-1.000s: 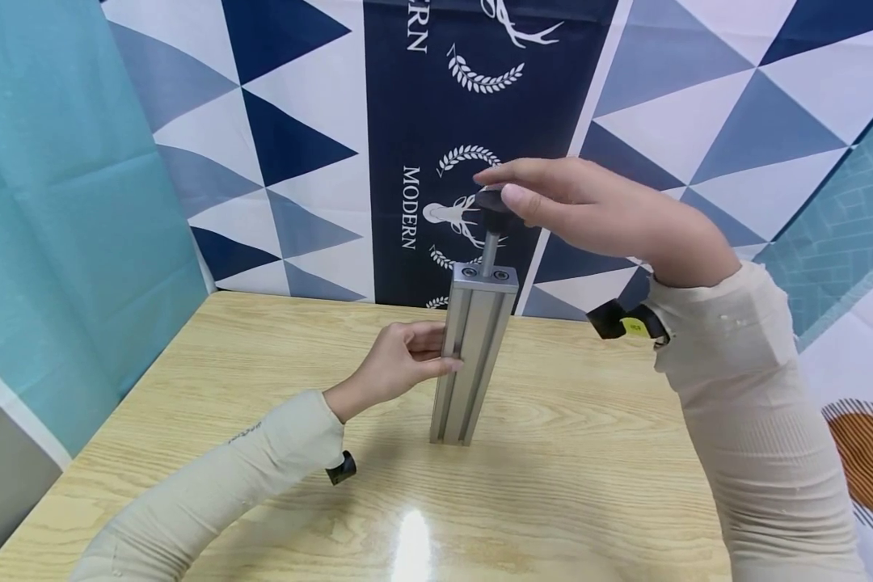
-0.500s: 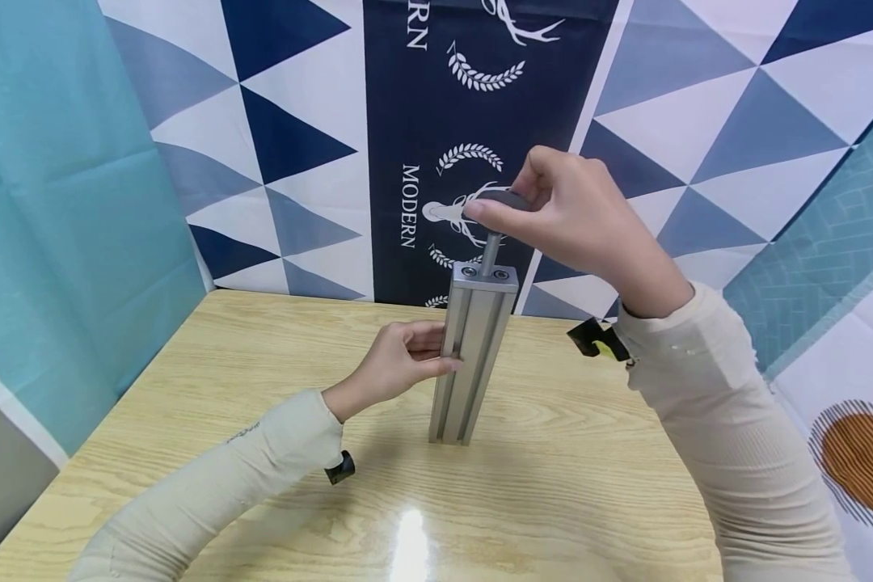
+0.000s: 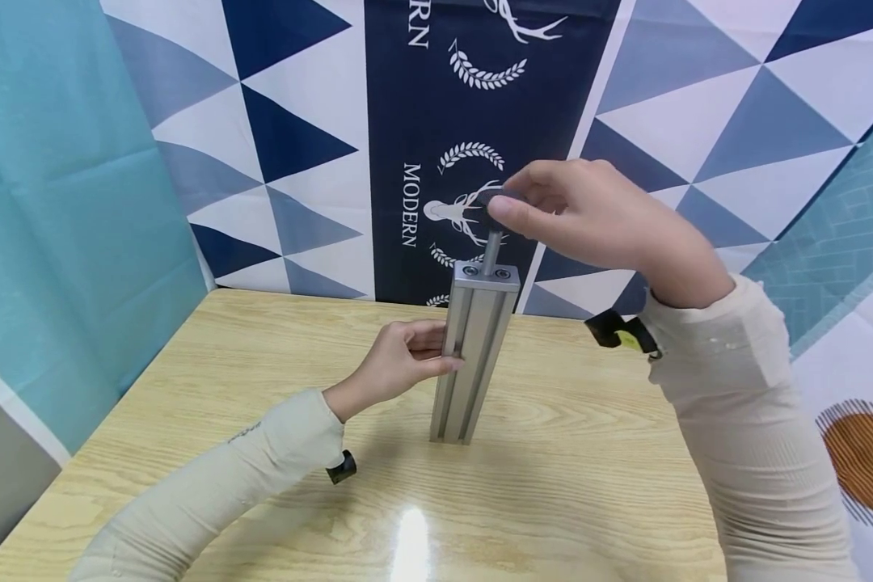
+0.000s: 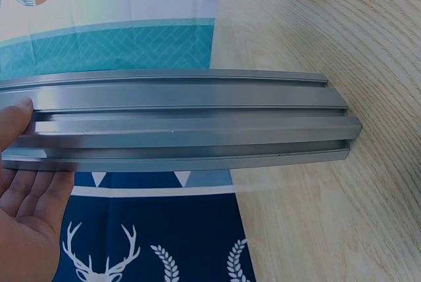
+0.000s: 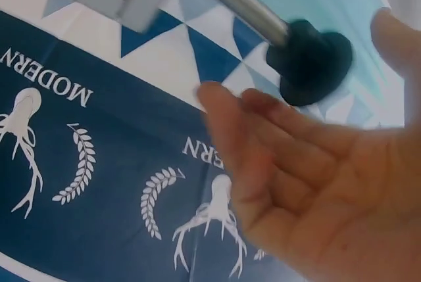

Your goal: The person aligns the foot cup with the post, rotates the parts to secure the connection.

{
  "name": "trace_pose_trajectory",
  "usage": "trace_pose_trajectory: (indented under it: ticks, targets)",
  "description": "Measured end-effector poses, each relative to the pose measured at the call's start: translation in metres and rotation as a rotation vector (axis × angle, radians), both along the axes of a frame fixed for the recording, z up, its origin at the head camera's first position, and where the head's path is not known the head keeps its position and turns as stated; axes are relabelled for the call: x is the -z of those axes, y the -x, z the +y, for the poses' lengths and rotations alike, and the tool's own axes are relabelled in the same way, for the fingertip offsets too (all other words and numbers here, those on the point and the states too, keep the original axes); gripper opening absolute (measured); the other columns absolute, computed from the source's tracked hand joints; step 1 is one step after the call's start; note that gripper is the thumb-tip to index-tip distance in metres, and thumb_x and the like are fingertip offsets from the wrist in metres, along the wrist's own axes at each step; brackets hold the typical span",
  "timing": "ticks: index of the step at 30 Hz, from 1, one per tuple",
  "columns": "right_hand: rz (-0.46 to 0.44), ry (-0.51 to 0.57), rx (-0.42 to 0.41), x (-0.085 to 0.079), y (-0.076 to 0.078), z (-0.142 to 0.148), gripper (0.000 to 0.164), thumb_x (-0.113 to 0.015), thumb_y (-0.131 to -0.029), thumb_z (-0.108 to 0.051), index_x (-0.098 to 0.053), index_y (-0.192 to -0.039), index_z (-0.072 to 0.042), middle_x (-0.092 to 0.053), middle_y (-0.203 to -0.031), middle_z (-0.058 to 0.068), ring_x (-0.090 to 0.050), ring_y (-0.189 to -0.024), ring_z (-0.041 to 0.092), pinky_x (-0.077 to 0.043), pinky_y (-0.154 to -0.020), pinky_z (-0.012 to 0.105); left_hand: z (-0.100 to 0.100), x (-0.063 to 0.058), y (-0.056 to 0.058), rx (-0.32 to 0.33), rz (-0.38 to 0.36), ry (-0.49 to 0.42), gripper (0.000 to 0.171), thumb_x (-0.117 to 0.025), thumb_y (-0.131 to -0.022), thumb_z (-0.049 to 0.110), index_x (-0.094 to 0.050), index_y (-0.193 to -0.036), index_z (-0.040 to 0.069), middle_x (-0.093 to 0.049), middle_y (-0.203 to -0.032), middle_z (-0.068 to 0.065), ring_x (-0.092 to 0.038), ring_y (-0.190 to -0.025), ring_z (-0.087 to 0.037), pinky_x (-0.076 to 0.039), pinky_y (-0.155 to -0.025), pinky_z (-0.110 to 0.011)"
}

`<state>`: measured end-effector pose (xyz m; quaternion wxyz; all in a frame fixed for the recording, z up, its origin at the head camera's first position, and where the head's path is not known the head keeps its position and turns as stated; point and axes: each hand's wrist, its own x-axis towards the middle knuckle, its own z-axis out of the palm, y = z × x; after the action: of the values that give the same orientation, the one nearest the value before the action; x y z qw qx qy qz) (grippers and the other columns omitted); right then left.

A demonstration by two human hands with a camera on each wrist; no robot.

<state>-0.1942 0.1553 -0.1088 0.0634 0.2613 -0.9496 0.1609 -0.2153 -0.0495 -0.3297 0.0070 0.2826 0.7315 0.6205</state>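
Note:
A grooved aluminium profile (image 3: 473, 347) stands upright on the wooden table, slightly tilted in the head view. Its end plate (image 3: 486, 279) carries two screws and a metal rod (image 3: 491, 250) topped by a black knob (image 5: 312, 62). My left hand (image 3: 400, 360) grips the profile near mid-height, thumb on the near face and fingers at the side. My right hand (image 3: 596, 214) is around the knob, its fingers loosely bent. In the right wrist view, thumb and fingers stand apart from the knob. The fingers partly hide the knob in the head view.
The light wooden table (image 3: 575, 477) ends at a patterned cloth (image 3: 298, 162) hung behind it. A turquoise cloth (image 3: 51, 202) hangs on the left. Small black cameras are strapped below both sleeves.
My right hand first lay flat above the knob, then curled its fingers and thumb about it, and now has loosened and drawn back to the right. The left hand and profile stay put.

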Motion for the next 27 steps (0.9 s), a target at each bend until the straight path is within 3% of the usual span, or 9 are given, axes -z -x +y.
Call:
trace_pose_trajectory:
  ticks: [6, 9, 11, 13, 16, 18, 23, 27]
  targets:
    - [-0.074, -0.045, -0.225, -0.006, 0.007, 0.014, 0.049, -0.041, -0.103, -0.036, -0.037, -0.148, -0.016, -0.043, -0.148, 0.008, -0.044, -0.131, 0.031, -0.035, -0.106, 0.058, 0.000, 0.000, -0.001, -0.009, -0.005, 0.009, 0.046, -0.077, -0.080, 0.006, -0.062, -0.122, -0.004, -0.070, -0.109, -0.018, -0.069, -0.100, -0.024, -0.056, -0.083, -0.028]
    - [-0.060, -0.006, -0.277, -0.004, 0.011, 0.014, 0.044, -0.044, -0.103, -0.030, -0.044, -0.144, -0.014, -0.049, -0.141, 0.008, -0.050, -0.123, 0.027, -0.039, -0.102, 0.053, 0.000, 0.000, -0.001, -0.007, -0.009, 0.007, 0.046, -0.077, -0.080, 0.006, -0.062, -0.122, -0.003, -0.070, -0.109, -0.017, -0.068, -0.100, -0.024, -0.056, -0.084, -0.028]
    - [-0.026, 0.047, -0.232, -0.002, 0.012, 0.010, 0.041, -0.052, -0.100, -0.032, -0.053, -0.135, -0.010, -0.058, -0.129, 0.010, -0.055, -0.112, 0.025, -0.043, -0.097, 0.049, 0.000, 0.000, 0.000, -0.004, -0.010, 0.004, 0.046, -0.077, -0.080, 0.005, -0.062, -0.122, -0.003, -0.070, -0.109, -0.017, -0.068, -0.100, -0.024, -0.056, -0.084, -0.028]
    - [0.031, 0.102, -0.129, 0.003, 0.011, 0.005, 0.040, -0.059, -0.094, -0.039, -0.060, -0.119, -0.007, -0.064, -0.110, 0.010, -0.058, -0.097, 0.023, -0.046, -0.085, 0.043, 0.000, 0.000, 0.000, 0.000, -0.008, 0.002, 0.046, -0.077, -0.080, 0.005, -0.062, -0.123, -0.003, -0.070, -0.109, -0.017, -0.068, -0.100, -0.024, -0.056, -0.084, -0.028]
    - [0.105, 0.173, 0.044, 0.012, 0.007, -0.005, 0.049, -0.066, -0.085, -0.053, -0.059, -0.097, -0.005, -0.063, -0.093, 0.011, -0.055, -0.083, 0.023, -0.045, -0.072, 0.039, 0.000, 0.001, 0.000, 0.003, -0.005, -0.003, 0.045, -0.077, -0.080, 0.005, -0.062, -0.123, -0.003, -0.070, -0.109, -0.017, -0.068, -0.100, -0.024, -0.056, -0.084, -0.028]
    - [0.159, 0.198, 0.116, 0.018, 0.004, -0.010, 0.054, -0.065, -0.083, -0.058, -0.055, -0.089, -0.005, -0.059, -0.084, 0.011, -0.051, -0.076, 0.024, -0.041, -0.064, 0.038, 0.000, 0.001, 0.000, 0.007, -0.001, -0.005, 0.045, -0.076, -0.081, 0.005, -0.061, -0.123, -0.004, -0.069, -0.109, -0.018, -0.068, -0.100, -0.024, -0.056, -0.084, -0.028]
    - [0.258, 0.217, 0.167, 0.024, 0.000, -0.016, 0.056, -0.064, -0.083, -0.059, -0.052, -0.083, -0.004, -0.055, -0.076, 0.011, -0.048, -0.068, 0.026, -0.038, -0.059, 0.036, 0.000, 0.000, -0.001, 0.012, -0.001, -0.004, 0.045, -0.076, -0.082, 0.005, -0.061, -0.123, -0.004, -0.069, -0.110, -0.018, -0.068, -0.101, -0.024, -0.056, -0.084, -0.028]
    - [0.244, 0.180, 0.152, 0.022, -0.003, -0.014, 0.058, -0.060, -0.085, -0.061, -0.056, -0.092, -0.004, -0.061, -0.084, 0.011, -0.054, -0.076, 0.025, -0.043, -0.067, 0.038, 0.000, 0.000, -0.001, 0.007, -0.003, -0.002, 0.045, -0.076, -0.081, 0.005, -0.061, -0.123, -0.004, -0.069, -0.110, -0.018, -0.068, -0.101, -0.024, -0.056, -0.084, -0.028]
